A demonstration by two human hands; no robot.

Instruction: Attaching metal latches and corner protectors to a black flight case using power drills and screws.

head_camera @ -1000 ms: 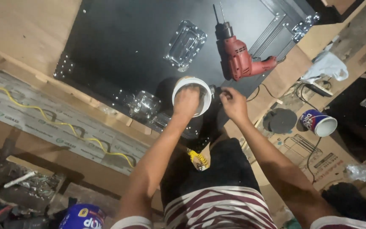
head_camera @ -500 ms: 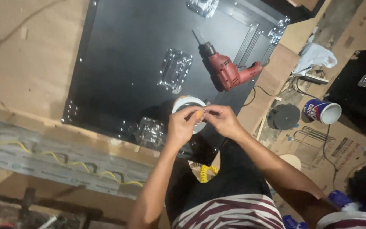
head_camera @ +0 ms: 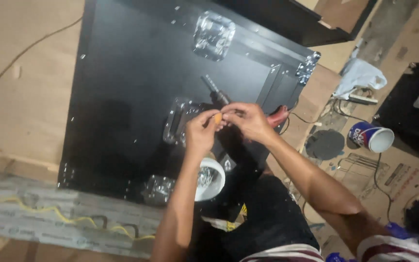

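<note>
Together, both hands pinch a small orange piece (head_camera: 217,118) between them, left hand (head_camera: 201,132) and right hand (head_camera: 246,120) closed on it above the black case (head_camera: 122,82). Just below the left wrist sits a white cup (head_camera: 211,179) of metal bits; behind the hands lies a red drill (head_camera: 277,116). Judged: a small part is being readied, calling for a fine grip.

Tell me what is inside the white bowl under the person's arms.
The white bowl holds small shiny metal pieces, probably screws or rivets; they are too blurred to tell exactly. The left forearm covers its left part, so the contents there are hidden.
</note>
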